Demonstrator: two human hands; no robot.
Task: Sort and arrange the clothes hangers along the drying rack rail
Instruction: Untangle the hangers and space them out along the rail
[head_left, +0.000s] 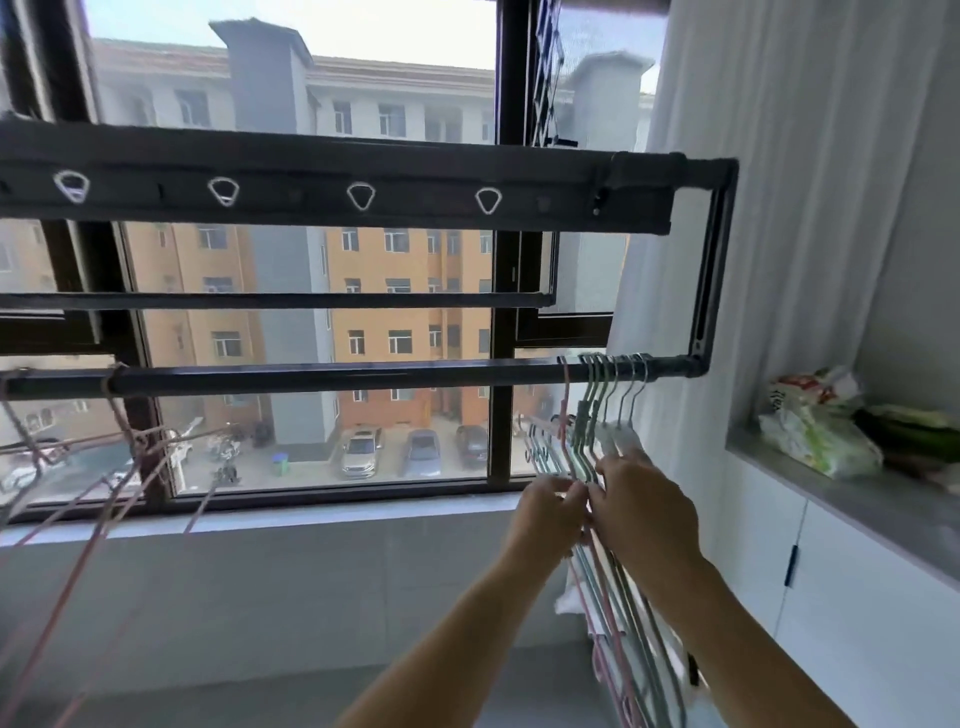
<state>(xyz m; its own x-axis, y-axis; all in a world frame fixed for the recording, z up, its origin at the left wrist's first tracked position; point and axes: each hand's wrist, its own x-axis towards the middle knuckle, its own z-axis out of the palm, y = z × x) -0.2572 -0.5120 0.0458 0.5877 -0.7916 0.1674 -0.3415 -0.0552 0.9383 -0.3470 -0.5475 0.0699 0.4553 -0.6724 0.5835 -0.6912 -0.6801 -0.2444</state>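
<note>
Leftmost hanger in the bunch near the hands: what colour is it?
Pink hanger, best seen in the head view.

Packed bunch of pink, green and white wire hangers (584, 441) at the right end of the black round rail (311, 375): individual hangers uncountable, lower bars cut by the bottom edge. Fingertips of the right hand (644, 512) hidden among the bars, grip unreadable. Loose pink hangers (78, 499) at left: blurred, cropped by the left edge. Green-and-white plastic packets (818, 434) on the grey counter (857, 499): print illegible, cropped at right

A hanger bunch (592, 415) hangs at the rail's (311, 375) right end, loose hangers (136, 440) at its left, window (405, 291) behind.
</note>
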